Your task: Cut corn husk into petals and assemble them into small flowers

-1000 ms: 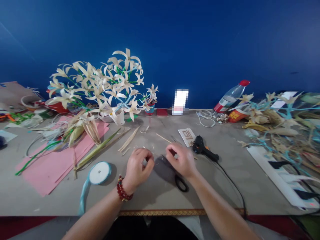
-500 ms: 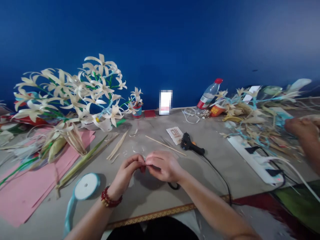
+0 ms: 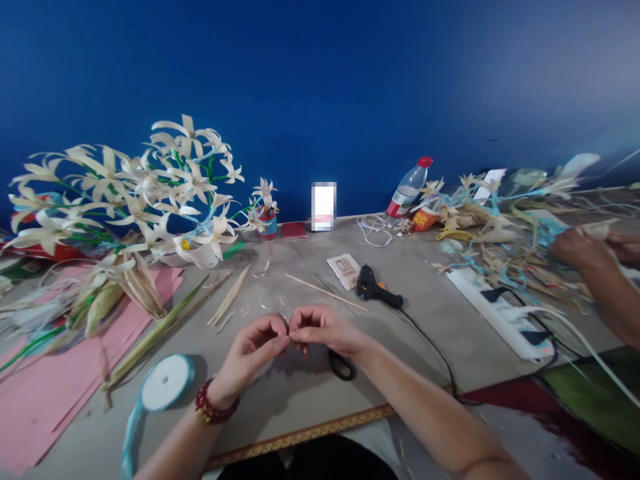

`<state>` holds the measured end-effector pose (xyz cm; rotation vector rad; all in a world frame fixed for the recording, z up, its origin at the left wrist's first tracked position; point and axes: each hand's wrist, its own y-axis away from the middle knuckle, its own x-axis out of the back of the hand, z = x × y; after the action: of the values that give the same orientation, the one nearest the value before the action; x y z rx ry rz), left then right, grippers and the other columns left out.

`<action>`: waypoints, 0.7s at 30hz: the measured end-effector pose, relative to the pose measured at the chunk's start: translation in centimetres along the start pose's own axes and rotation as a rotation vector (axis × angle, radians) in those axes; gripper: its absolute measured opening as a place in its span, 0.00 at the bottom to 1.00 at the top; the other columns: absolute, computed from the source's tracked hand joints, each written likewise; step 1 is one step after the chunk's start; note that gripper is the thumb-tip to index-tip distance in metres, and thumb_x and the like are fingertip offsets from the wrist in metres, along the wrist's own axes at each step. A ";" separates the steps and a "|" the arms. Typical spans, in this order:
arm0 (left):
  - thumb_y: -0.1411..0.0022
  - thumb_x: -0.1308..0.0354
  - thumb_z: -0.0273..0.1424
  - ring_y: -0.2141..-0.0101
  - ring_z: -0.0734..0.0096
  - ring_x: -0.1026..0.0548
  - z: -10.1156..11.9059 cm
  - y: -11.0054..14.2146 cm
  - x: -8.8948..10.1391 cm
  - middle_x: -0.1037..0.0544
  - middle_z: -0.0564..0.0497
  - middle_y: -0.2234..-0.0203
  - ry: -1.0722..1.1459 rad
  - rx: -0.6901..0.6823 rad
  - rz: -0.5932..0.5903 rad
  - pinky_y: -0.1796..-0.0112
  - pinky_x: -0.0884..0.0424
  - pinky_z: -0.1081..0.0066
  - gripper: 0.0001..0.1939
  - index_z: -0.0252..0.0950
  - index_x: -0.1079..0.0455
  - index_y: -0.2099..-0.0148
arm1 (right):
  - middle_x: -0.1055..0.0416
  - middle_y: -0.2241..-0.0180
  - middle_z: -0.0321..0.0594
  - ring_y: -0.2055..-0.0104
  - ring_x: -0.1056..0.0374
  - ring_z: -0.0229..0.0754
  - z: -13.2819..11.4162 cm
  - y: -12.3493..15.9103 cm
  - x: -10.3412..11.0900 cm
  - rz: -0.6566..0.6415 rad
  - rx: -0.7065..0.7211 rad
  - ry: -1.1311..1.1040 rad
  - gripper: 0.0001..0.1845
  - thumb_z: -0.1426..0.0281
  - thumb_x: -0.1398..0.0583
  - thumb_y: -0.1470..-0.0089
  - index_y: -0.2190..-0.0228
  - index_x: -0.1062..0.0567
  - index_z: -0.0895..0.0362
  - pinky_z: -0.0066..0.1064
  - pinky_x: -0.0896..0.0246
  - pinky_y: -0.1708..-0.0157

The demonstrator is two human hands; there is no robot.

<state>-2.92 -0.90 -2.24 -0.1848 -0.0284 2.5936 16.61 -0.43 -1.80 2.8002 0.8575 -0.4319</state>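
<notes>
My left hand [image 3: 259,343] and my right hand [image 3: 320,328] meet fingertip to fingertip above the grey table, both closed in a pinch. Whatever lies between the fingers is too small or hidden to make out. A dark scissors handle [image 3: 343,366] shows just under my right wrist. Beyond the hands lie pale dry husk strips [image 3: 231,298], a thin stick [image 3: 325,292] and a black glue gun [image 3: 379,288]. A roll of light blue ribbon [image 3: 166,381] rests left of my left forearm, its tail hanging toward the front edge.
White husk flowers [image 3: 145,180] stand at the back left, near pink paper sheets [image 3: 45,400]. To the right are a power strip [image 3: 493,317] with cables, a bottle [image 3: 407,190] and a heap of husk pieces [image 3: 505,257]. Another person's hand [image 3: 580,257] works at far right.
The whole view has shifted slightly, so table things appear further left. My fingers have changed their pinch a little, and more of the scissors handle shows. The other person's hand has moved left.
</notes>
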 end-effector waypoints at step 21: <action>0.39 0.39 0.29 0.65 0.71 0.33 -0.4 -0.3 -0.3 0.32 0.52 0.69 0.297 0.061 0.044 0.62 0.38 0.71 0.04 0.35 0.32 0.64 | 0.31 0.78 0.31 0.78 0.37 0.30 0.3 -0.4 -0.5 0.109 0.003 -0.074 0.13 0.64 0.31 0.55 0.74 0.27 0.60 0.22 0.39 0.76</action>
<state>-2.47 -0.82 -2.55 -0.5513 0.1632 2.5797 15.94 -0.44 -1.98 2.7970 0.6853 -0.5162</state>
